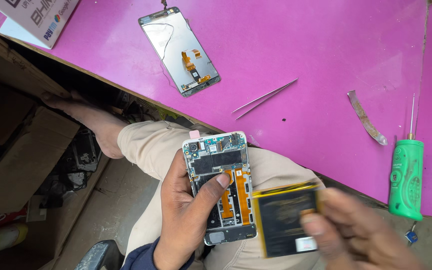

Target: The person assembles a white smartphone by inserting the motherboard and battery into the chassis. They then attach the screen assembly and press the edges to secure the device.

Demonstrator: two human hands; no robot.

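**Opened phone in one hand, battery in the other**

The left hand [186, 220] gripped the opened phone [221, 187], thumb across its circuit board and orange ribbon cables. Just right, the blurred right hand [361, 232] seemingly pinched a flat black, yellow-edged battery [286, 220]. Far on the pink table [326, 50] lay a detached screen [178, 50] and thin metal tweezers [265, 98]

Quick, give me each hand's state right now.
Left hand: closed around the opened phone, thumb across its insides.
Right hand: blurred, gripping the flat black battery by its edge.
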